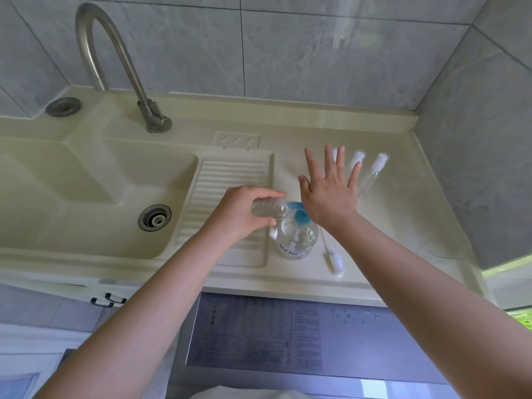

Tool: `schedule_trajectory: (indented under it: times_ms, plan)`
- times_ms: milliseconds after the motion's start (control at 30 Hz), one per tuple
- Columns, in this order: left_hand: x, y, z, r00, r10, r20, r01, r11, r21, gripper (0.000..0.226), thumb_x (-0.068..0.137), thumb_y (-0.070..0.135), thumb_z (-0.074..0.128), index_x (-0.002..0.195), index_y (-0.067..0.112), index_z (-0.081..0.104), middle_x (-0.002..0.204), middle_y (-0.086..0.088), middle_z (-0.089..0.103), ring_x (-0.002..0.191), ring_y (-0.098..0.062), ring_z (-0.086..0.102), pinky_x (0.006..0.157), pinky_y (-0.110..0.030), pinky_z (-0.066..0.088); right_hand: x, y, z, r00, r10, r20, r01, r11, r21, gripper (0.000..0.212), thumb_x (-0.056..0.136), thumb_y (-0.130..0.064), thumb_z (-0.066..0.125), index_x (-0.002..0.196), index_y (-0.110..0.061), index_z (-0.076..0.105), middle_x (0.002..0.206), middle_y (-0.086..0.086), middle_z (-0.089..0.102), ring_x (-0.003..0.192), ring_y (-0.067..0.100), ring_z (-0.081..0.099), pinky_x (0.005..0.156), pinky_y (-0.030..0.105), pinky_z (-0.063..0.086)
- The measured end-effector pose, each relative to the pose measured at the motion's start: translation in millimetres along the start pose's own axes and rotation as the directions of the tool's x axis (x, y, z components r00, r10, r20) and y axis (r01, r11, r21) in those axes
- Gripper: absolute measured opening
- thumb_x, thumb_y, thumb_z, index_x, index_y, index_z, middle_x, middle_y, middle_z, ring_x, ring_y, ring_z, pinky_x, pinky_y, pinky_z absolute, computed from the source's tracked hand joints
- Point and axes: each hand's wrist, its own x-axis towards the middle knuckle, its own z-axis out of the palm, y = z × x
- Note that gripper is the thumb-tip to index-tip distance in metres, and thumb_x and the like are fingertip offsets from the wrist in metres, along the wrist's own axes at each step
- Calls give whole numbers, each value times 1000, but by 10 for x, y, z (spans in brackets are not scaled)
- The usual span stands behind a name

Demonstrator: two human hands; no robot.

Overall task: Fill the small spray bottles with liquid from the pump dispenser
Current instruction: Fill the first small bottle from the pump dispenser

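My left hand (246, 210) grips a small clear spray bottle (269, 210) with no cap, held on its side with its mouth against the blue spout of the pump dispenser (296, 237). The dispenser is a clear round bottle with a blue pump head, standing on the counter. My right hand (328, 191) rests flat on the pump head with fingers spread. A loose white spray cap with its tube (334, 259) lies on the counter right of the dispenser. Three small capped spray bottles (374, 174) stand behind my right hand, two partly hidden by my fingers.
A cream sink basin (95, 194) with a drain lies at the left, beside a ribbed washboard (227, 180). A curved steel tap (115, 61) rises at the back. Grey tiled walls close the back and right. A grey appliance top (259, 335) sits below the counter edge.
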Motion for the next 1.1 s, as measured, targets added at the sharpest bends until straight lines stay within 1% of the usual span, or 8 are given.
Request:
schedule_trajectory:
  times_ms: [133,300,400,567,733,900,967,1100]
  plan:
    - [3,-5,21,1000,-7,12,7,1000,7,59,70,8,86,121,31,69,118,12,68,107,1,61,85,8,30,-36,3,106,998,8,57,-10,1000,28,57,106,-38,17,160,-34,0,168,9,-7,152,27,-20,120,58,-12]
    - [1,-11,15,1000,-10,9,10,1000,2,59,71,10,86,123,32,68,120,15,67,108,4,59,87,8,30,13,8,17,1000,10,14,-10,1000,4,59,106,-43,17,160,-32,-4,167,9,-10,152,28,-22,119,58,-15]
    - [3,-13,0,1000,-11,4,11,1000,2,59,71,11,86,123,34,68,119,18,66,109,5,58,87,9,29,2,11,8,1000,-18,0,18,999,-32,59,106,-38,19,160,-33,-4,168,10,-9,152,29,-21,119,58,-14]
    - [-9,-41,30,1000,-20,10,20,1000,1,58,70,7,85,121,30,69,116,14,69,106,2,60,86,8,30,-34,-15,105,999,-8,35,8,1000,-2,58,105,-34,19,160,-33,1,168,10,-5,152,28,-20,120,59,-12]
    - [-20,-39,23,1000,-14,-9,13,999,-30,57,71,8,85,121,30,69,114,17,69,105,5,60,89,6,31,26,-23,-5,996,-40,-86,32,995,-92,60,105,-38,23,160,-31,-2,168,12,-6,153,31,-18,117,58,-16]
    - [-13,-50,14,1000,-12,-3,12,1000,-22,57,70,8,86,120,30,70,113,17,69,106,4,60,89,6,32,-5,-21,70,999,-40,-35,38,997,-61,59,105,-31,22,160,-33,1,168,11,-4,153,30,-18,119,59,-12]
    - [-13,-65,25,1000,-15,3,15,1000,-15,56,70,8,86,119,30,70,113,16,70,106,3,61,89,6,31,-13,-23,95,999,-39,-19,38,997,-65,58,105,-32,21,160,-33,1,168,11,-3,153,30,-18,120,59,-11]
    - [-29,-63,18,1000,-20,-7,20,1000,-18,57,71,9,86,121,30,69,113,15,69,104,4,59,87,7,31,6,-17,28,993,-57,-103,50,996,-74,59,105,-37,22,160,-30,2,168,10,-2,153,30,-16,118,57,-15]
